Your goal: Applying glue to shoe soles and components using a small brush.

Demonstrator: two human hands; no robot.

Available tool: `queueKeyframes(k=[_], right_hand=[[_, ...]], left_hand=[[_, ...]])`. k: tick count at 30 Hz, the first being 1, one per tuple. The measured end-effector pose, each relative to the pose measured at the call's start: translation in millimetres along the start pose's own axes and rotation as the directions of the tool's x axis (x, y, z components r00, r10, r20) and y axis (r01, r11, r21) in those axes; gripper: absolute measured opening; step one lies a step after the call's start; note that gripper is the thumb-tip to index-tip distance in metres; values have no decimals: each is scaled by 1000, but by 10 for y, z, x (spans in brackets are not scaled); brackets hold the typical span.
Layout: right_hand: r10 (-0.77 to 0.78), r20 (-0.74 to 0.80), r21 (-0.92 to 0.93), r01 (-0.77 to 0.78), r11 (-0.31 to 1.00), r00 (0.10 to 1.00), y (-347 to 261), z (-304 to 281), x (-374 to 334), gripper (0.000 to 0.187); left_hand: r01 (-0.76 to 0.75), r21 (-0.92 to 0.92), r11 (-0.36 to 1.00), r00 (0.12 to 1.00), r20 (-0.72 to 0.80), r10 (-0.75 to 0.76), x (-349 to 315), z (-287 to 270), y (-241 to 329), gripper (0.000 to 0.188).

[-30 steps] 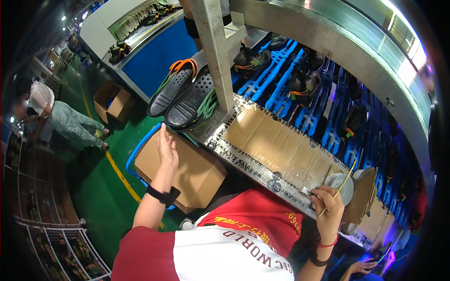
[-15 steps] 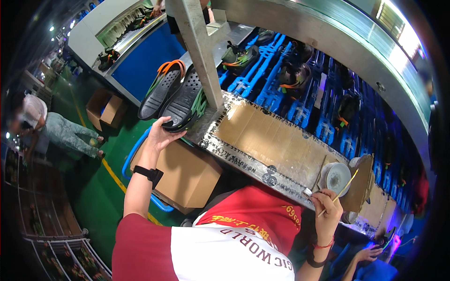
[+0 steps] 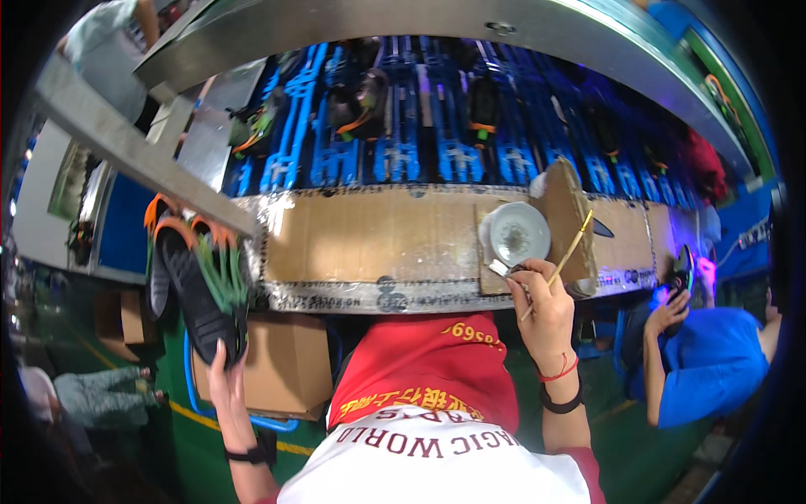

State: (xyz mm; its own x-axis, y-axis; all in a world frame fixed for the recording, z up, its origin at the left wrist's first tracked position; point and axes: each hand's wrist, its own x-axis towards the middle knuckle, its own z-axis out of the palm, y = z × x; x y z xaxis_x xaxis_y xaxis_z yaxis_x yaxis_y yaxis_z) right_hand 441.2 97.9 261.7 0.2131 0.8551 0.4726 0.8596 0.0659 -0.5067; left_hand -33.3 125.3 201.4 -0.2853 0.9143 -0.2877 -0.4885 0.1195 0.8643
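Observation:
My left hand point(image 3: 225, 386) grips the heel end of a black clog point(image 3: 197, 290) with green and orange straps, at the left end of the bench. Behind it, a second dark clog point(image 3: 159, 281) with an orange strap is partly hidden. My right hand point(image 3: 546, 315) is closed around a thin yellow-tipped brush point(image 3: 573, 249), slanting up to the right. A small white piece point(image 3: 499, 268) shows at its fingertips; I cannot tell what it is. Beside that hand stands a white bowl point(image 3: 520, 236), its inside pale and glossy.
Cardboard point(image 3: 369, 235) covers the bench, with an upright cardboard flap point(image 3: 567, 214) by the bowl. Beyond run blue racks point(image 3: 395, 155) carrying shoes. A metal post point(image 3: 143, 151) slants at the left. A carton point(image 3: 290, 361) stands below. A person in blue point(image 3: 714, 361) works at the right.
My view has swung to the right. The clog in my left hand has tipped onto its side. My right hand still holds the brush near the bowl.

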Motion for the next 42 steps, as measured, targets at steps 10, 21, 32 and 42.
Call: queueKeyframes(k=[10,21,32,42], right_hand=[[-95,-27,-50,93,994,995,123,3,-51,14],[-118,-4,-288,111,951,993,234,243,94,19],[9,31,-318,1,948,999,475,317,250,11],[58,95,-289,-28,957,994,566,335,268,6]], left_hand=[[307,34,951,951,18,-308,-946,606,-373,50],[523,17,852,798,344,-496,-624,2142,-979,43],[101,614,783,846,361,-393,-422,1919,-880,71],[-681,711,175,712,699,-69,-189,2422,-572,41]])
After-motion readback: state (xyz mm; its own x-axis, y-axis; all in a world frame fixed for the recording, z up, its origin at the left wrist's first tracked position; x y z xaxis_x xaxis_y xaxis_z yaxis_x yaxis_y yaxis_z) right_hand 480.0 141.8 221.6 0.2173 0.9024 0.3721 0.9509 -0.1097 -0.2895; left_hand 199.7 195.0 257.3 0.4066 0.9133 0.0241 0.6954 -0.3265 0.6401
